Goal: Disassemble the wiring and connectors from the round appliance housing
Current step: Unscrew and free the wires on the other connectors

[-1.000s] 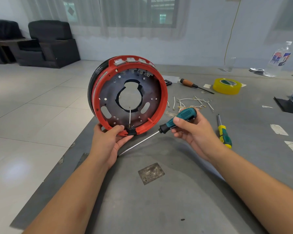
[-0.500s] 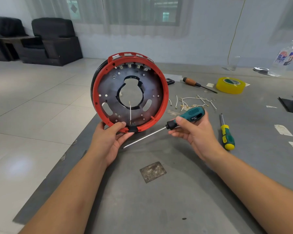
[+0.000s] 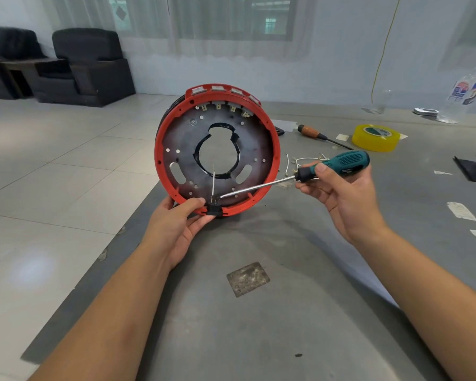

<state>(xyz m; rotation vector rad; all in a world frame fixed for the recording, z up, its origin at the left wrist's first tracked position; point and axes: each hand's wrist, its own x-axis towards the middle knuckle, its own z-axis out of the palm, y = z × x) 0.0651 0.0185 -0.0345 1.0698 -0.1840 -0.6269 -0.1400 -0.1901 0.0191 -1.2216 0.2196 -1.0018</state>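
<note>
The round red housing (image 3: 270,149) stands on edge on the grey table, its dark metal plate facing me. My left hand (image 3: 176,229) grips its lower rim, thumb beside a black connector (image 3: 213,209) set in the rim. A thin white wire (image 3: 213,180) rises from that connector. Several switch terminals (image 3: 226,108) line the top inside. My right hand (image 3: 341,196) holds a teal-handled screwdriver (image 3: 341,163); its shaft runs left and its tip sits at the connector's pins.
Loose cut wires (image 3: 305,160) lie behind the housing. An orange-handled screwdriver (image 3: 311,132), a yellow tape roll (image 3: 375,137) and a plastic bottle (image 3: 465,94) stand farther back right. A metal patch (image 3: 248,279) is set in the table (image 3: 286,325) near me. The table edge drops to the tiled floor on the left.
My right hand has raised the screwdriver and swung its tip up from below the housing onto the black connector. The housing has tilted more upright.
</note>
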